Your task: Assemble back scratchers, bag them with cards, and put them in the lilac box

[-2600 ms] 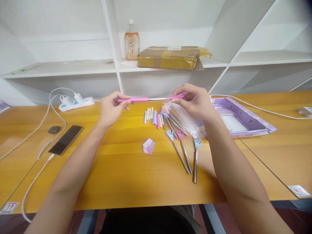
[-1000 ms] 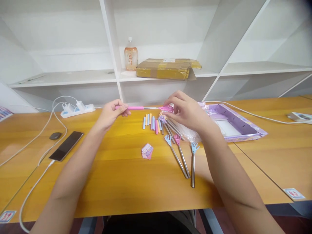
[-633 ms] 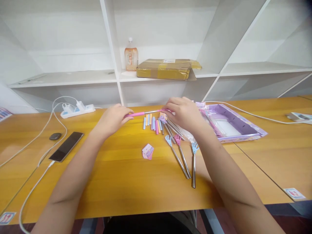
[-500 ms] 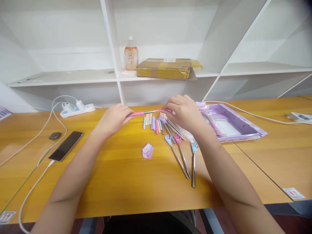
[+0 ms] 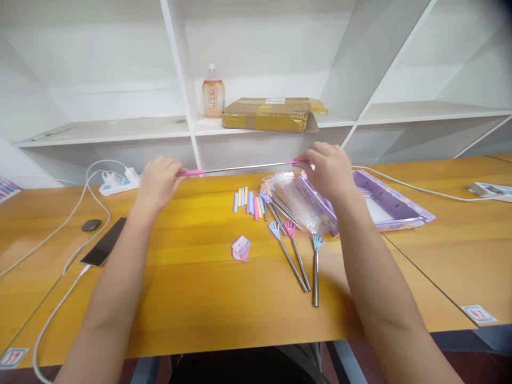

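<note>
A telescopic back scratcher is stretched out between my hands, above the far part of the table. My left hand is closed on its pink handle. At the other end, my right hand pinches the pink head, mostly hidden by the fingers. Under the rod lie several short coloured sleeves in blue, yellow, purple and pink. Beside them is a pile of back scratchers. Nearer to me lie a blue back scratcher, a pink one and another blue one, with bare metal rods.
A small stack of cards lies mid-table. Clear plastic wrap leans by a purple box on the right. At left are a phone, cables and a power strip. A bottle and a cardboard box stand on the shelf.
My hands have moved apart, left hand leftward and right hand rightward. The back scratcher's metal rod has been pulled out much longer.
</note>
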`<state>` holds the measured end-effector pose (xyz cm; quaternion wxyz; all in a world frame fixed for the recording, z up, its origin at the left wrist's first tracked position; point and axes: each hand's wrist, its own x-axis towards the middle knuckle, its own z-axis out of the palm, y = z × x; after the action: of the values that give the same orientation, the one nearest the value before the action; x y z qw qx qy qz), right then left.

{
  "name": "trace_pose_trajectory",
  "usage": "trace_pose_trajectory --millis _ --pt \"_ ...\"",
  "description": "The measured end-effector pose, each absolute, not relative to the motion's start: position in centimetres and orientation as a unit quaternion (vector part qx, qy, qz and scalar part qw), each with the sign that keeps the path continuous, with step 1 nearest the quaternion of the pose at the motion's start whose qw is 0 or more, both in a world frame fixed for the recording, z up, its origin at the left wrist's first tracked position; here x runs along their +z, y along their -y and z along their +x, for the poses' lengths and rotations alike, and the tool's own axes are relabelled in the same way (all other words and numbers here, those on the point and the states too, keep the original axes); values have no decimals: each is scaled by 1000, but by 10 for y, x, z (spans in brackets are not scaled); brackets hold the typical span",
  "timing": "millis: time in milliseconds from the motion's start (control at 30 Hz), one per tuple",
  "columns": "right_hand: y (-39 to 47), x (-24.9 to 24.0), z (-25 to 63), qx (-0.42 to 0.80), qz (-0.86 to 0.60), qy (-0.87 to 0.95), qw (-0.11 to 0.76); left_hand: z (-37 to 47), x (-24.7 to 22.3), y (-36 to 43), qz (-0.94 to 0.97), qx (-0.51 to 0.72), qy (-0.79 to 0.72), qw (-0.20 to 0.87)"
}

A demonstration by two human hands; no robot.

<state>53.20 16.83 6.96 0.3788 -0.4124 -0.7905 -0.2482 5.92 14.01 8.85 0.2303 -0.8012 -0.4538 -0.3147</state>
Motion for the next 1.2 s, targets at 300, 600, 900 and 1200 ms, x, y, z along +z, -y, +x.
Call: trace_pose_trajectory --millis 300,600,900,1200 --pt "-195 62 640 -259 -451 725 452 3 92 -145 -753 -350 499 250" --pt "-155 80 614 -179 -536 757 328 8 110 -133 -769 -278 487 307" --pt "-154 85 603 -154 -564 738 337 13 112 -128 -791 -236 487 285" --pt "-143 91 568 -187 -503 772 341 53 94 -130 -818 -198 463 280"
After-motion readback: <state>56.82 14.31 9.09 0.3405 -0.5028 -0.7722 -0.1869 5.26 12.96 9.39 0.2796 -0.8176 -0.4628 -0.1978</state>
